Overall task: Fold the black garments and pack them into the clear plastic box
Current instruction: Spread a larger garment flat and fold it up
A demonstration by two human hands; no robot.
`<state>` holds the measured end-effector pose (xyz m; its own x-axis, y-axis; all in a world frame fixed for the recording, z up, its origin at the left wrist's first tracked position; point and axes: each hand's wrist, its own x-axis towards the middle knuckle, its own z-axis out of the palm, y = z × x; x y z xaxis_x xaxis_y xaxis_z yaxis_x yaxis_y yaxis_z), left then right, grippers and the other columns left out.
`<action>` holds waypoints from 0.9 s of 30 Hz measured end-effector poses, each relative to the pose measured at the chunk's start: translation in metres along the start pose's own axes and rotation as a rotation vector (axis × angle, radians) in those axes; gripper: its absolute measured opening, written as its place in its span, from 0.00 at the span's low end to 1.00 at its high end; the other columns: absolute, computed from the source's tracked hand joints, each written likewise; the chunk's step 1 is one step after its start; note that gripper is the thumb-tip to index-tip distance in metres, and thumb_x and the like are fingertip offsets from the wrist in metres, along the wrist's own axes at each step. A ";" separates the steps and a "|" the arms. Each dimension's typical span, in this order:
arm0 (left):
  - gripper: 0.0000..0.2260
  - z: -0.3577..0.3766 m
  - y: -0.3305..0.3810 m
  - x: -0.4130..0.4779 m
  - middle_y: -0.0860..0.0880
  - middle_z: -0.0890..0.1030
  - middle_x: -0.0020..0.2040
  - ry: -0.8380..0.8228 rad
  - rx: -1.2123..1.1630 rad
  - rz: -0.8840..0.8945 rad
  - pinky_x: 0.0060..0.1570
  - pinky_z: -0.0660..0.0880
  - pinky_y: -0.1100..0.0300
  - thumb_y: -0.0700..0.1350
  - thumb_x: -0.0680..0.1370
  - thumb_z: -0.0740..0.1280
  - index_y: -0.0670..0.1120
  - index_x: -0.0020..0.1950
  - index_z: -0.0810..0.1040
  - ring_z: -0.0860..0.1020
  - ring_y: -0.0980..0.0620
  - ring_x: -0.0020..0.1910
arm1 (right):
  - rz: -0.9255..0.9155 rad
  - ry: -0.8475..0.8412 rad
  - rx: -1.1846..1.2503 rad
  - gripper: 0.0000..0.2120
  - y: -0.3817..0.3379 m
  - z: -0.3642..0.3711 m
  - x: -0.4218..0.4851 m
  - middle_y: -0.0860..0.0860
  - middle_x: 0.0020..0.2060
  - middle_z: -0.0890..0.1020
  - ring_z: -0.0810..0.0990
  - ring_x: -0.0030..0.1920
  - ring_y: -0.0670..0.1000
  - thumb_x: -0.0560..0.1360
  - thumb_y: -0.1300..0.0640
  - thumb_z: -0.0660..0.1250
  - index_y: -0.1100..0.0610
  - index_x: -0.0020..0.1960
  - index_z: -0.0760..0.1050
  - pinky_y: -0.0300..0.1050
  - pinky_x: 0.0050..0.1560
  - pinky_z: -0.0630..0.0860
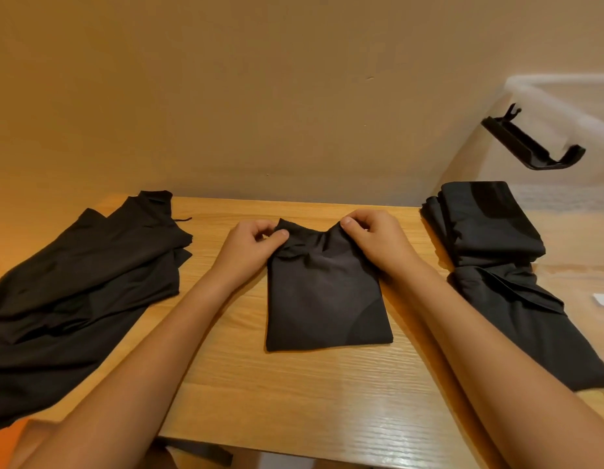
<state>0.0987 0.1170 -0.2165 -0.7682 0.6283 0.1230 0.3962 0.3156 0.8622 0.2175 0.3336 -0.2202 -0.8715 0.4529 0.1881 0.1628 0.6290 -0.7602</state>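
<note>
The folded black garment (327, 299), flat on the table (294, 394) beneath the grips, is pinched at its two far corners by the left hand (251, 245) and right hand (373, 238), presumably to square the fold before transfer to the clear plastic box (561, 96) beyond the right-hand grip.

Bare wooden table (294, 401) near edge free. Unfolded black pile (84, 282) blocks left side, folded stack (490, 231) and clear plastic box (564, 106) block right; wall (260, 96) close behind.
</note>
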 end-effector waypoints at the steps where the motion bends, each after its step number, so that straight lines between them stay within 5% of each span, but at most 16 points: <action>1: 0.06 0.002 -0.003 0.000 0.52 0.85 0.45 0.011 0.049 -0.014 0.51 0.77 0.54 0.49 0.80 0.68 0.52 0.49 0.85 0.82 0.55 0.46 | -0.004 0.016 -0.074 0.11 0.003 0.003 0.002 0.47 0.46 0.85 0.81 0.49 0.48 0.82 0.51 0.63 0.52 0.51 0.84 0.49 0.50 0.78; 7: 0.07 0.004 -0.003 0.009 0.52 0.76 0.36 0.075 0.196 -0.037 0.40 0.71 0.57 0.54 0.79 0.68 0.55 0.55 0.79 0.76 0.56 0.37 | -0.033 0.055 -0.157 0.14 0.004 0.008 0.001 0.45 0.50 0.84 0.80 0.50 0.45 0.81 0.43 0.63 0.50 0.56 0.82 0.44 0.46 0.72; 12: 0.07 0.005 -0.009 0.010 0.51 0.83 0.34 0.146 0.064 -0.070 0.38 0.72 0.62 0.48 0.80 0.68 0.48 0.46 0.84 0.78 0.58 0.35 | -0.016 -0.047 -0.042 0.17 0.004 -0.001 -0.008 0.43 0.54 0.82 0.79 0.54 0.43 0.78 0.45 0.69 0.50 0.64 0.80 0.41 0.54 0.76; 15: 0.07 0.001 -0.007 0.009 0.53 0.86 0.38 0.177 -0.139 -0.100 0.39 0.74 0.71 0.43 0.81 0.69 0.42 0.50 0.85 0.81 0.62 0.38 | 0.009 0.056 0.033 0.10 0.005 0.000 -0.006 0.42 0.45 0.83 0.81 0.48 0.44 0.79 0.51 0.68 0.50 0.59 0.82 0.44 0.47 0.77; 19: 0.06 0.000 -0.003 0.008 0.51 0.85 0.40 0.142 -0.242 -0.092 0.40 0.74 0.72 0.41 0.81 0.68 0.39 0.52 0.84 0.81 0.62 0.38 | 0.057 0.138 0.146 0.09 0.005 0.004 -0.002 0.54 0.37 0.82 0.81 0.41 0.52 0.78 0.48 0.69 0.47 0.57 0.81 0.51 0.41 0.77; 23: 0.06 -0.001 -0.011 0.010 0.52 0.80 0.34 0.158 0.224 0.065 0.37 0.71 0.63 0.47 0.81 0.67 0.49 0.50 0.84 0.75 0.59 0.34 | 0.042 0.136 -0.054 0.13 0.007 0.009 -0.002 0.46 0.38 0.80 0.79 0.42 0.46 0.78 0.49 0.70 0.49 0.62 0.79 0.42 0.43 0.74; 27: 0.09 -0.003 -0.015 0.014 0.57 0.79 0.42 0.153 0.339 0.132 0.40 0.68 0.60 0.50 0.82 0.66 0.51 0.59 0.83 0.74 0.61 0.38 | 0.019 0.146 -0.131 0.16 0.005 0.011 -0.001 0.46 0.43 0.80 0.79 0.46 0.49 0.78 0.48 0.70 0.48 0.65 0.77 0.51 0.50 0.78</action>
<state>0.0803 0.1189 -0.2266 -0.7555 0.5737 0.3163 0.6206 0.4719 0.6262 0.2140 0.3290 -0.2312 -0.7928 0.5465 0.2696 0.2459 0.6918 -0.6789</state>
